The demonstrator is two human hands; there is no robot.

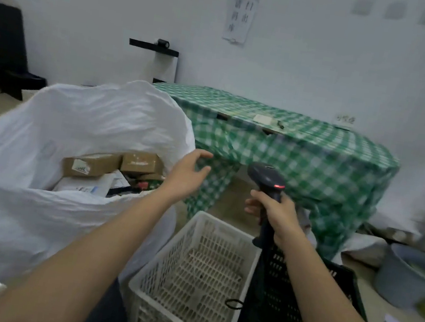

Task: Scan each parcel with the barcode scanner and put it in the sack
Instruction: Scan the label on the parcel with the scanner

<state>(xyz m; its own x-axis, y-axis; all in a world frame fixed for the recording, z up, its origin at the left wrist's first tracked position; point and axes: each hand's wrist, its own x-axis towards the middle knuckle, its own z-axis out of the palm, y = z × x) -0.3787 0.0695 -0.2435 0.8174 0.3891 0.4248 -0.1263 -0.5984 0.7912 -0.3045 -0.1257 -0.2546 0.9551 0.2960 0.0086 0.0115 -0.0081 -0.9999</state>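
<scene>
A big white sack [31,204] stands open on the left, with several parcels inside: brown cardboard boxes [110,165] and white mailers [85,185]. My left hand [186,176] hovers over the sack's right rim, fingers spread and relaxed, holding nothing. My right hand [272,215] grips the handle of a dark barcode scanner [267,178], whose head points forward with a red light showing. The scanner is held above the crates, to the right of the sack.
A white plastic crate [154,277] sits below my arms, with nothing in it. A black crate [296,291] stands beside it on the right. Behind is a table with a green checked cloth [304,153]. A grey bucket [407,278] sits on the floor at right.
</scene>
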